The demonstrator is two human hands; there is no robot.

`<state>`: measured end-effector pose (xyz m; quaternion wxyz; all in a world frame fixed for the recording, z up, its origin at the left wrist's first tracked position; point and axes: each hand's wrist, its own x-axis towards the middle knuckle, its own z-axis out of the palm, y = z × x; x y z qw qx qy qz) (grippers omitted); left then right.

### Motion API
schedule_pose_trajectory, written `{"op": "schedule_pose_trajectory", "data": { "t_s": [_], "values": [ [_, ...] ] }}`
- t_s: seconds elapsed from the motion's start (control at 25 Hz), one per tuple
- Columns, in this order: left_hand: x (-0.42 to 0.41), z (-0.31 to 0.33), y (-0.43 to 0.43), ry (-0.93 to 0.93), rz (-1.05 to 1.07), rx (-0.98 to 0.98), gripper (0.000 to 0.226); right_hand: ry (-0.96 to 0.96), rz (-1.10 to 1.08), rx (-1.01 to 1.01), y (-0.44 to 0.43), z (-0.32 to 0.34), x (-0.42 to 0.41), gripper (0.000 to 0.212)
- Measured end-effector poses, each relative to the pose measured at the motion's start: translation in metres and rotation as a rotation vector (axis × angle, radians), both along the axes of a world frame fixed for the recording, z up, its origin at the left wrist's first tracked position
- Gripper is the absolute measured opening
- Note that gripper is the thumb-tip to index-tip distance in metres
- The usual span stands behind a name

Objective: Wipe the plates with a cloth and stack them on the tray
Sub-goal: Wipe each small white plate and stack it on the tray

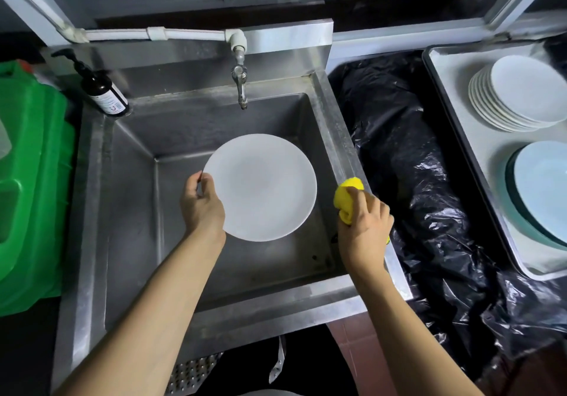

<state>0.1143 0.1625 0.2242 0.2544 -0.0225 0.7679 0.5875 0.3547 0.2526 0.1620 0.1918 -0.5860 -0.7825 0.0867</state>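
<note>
Left hand (201, 204): is gripping the plate (264, 187) by its left rim, over the sink (334, 125).
Right hand (365, 223): is clutching the yellow cloth (345, 194), just right of the plate.
Tray (454, 125): is carrying two stacks (518, 95), far right.

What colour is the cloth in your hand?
Bright yellow. The cloth is bunched in the right hand, seen from the head camera.
</note>
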Motion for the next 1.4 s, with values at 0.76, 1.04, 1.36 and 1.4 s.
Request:
{"op": "schedule_pose_trajectory", "data": {
  "t_s": [0.76,1.04,1.36,1.4],
  "values": [
    [0.029,0.021,0.01,-0.026,-0.173,0.079,0.015,0.647,-0.183,-0.391,0.005,0.062,-0.016,0.03],
    [0.035,0.039,0.023,-0.079,-0.243,0.094,0.023,0.804,-0.286,-0.418,0.008,0.081,-0.009,0.018],
    [0.051,0.067,0.051,-0.134,-0.413,0.057,0.017,0.922,-0.377,-0.476,0.034,0.092,0.019,0.019],
    [0.054,0.07,0.055,-0.151,-0.439,0.038,0.018,0.931,-0.39,-0.473,0.04,0.095,0.025,0.019]
  ]
}}
